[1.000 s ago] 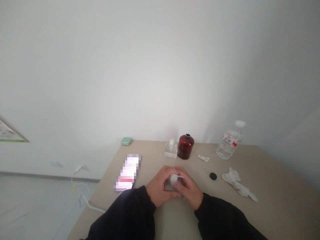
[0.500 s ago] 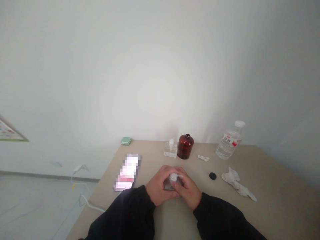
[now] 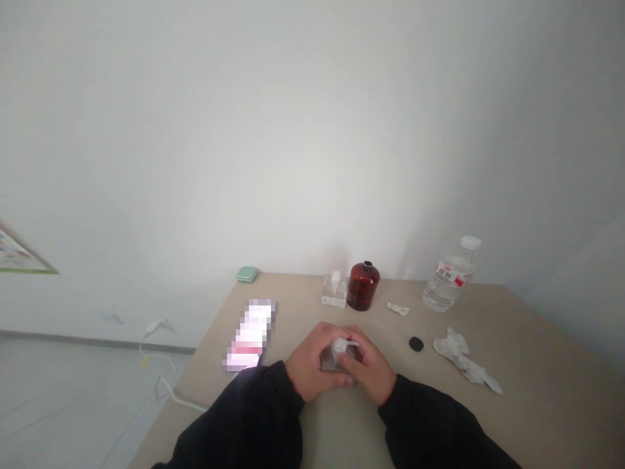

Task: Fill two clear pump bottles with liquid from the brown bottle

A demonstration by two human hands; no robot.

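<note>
Between my two hands stands a small clear pump bottle [image 3: 333, 363] with a white pump head, upright near the table's middle. My left hand [image 3: 311, 365] is wrapped round its left side, thumb across the front. On the other side my right hand [image 3: 367, 368] is closed about the bottle, its thumb at the pump's collar. Fingers behind the bottle are partly hidden. Farther back are another clear square pump bottle [image 3: 334, 293] and, beside it, a dark red round bottle [image 3: 362, 286] with an uncapped neck.
A lit phone [image 3: 251, 333] lies to the left, with a white cable [image 3: 178, 398] near the table's edge. A green case [image 3: 247, 274] sits at the back left. Rightward are a black disc [image 3: 416, 343], crumpled white gloves [image 3: 461, 357], a small white scrap [image 3: 398, 309] and a water bottle [image 3: 449, 280].
My right thumb and fingers have shifted slightly on the pump bottle, so a little more of its body shows. The other things stay where they were; the view has moved a touch.
</note>
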